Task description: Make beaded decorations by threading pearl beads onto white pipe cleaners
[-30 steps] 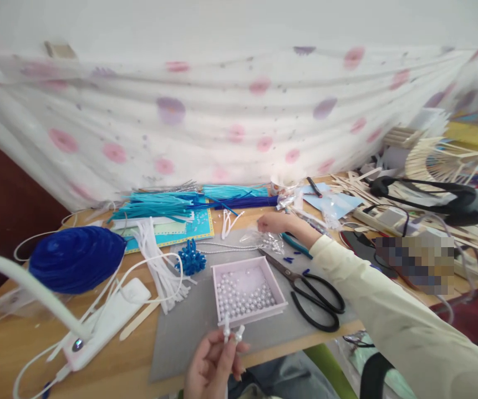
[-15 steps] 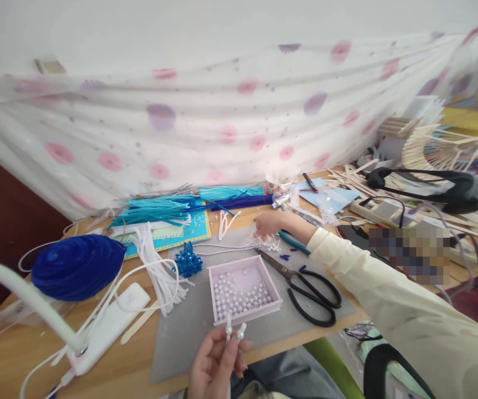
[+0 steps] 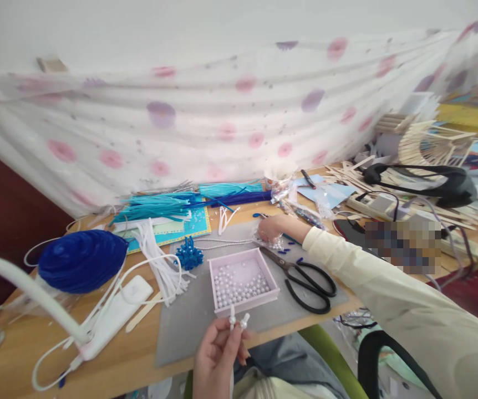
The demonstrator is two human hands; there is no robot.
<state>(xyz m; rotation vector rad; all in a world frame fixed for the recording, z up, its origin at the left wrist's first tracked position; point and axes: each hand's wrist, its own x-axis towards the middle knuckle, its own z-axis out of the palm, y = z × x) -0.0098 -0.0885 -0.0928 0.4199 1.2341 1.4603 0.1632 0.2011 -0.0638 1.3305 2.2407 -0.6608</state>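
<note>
My left hand (image 3: pixel 222 346) is closed in a pinch, low in the middle. Between its thumb and fingers are short white pipe-cleaner stems, each with a pearl bead (image 3: pixel 244 321). Past it stands a pink box (image 3: pixel 210 280) partly filled with pearl beads (image 3: pixel 239 288). My right hand (image 3: pixel 271 227) reaches beyond the box, fingers curled downward over a small cluster of pearl-and-white pieces (image 3: pixel 278 243). What its fingertips pinch is hidden. Black-handled scissors (image 3: pixel 305 280) lie open right of the box. A string of pearls (image 3: pixel 226 241) stretches left from the right hand to a blue beaded cluster (image 3: pixel 189 254).
White pipe cleaners (image 3: pixel 159 266), turquoise ones (image 3: pixel 156 208) and a dark blue bundle (image 3: pixel 83 260) lie to the left, near a white lamp (image 3: pixel 116 313) with cables. A power strip (image 3: pixel 382 208) and wooden sticks (image 3: pixel 347 180) crowd the right.
My right hand has come slightly nearer and lower, its fingers curling in over the pearl cluster. My left hand keeps its pinch on the pearl stems. The view has shifted a little.
</note>
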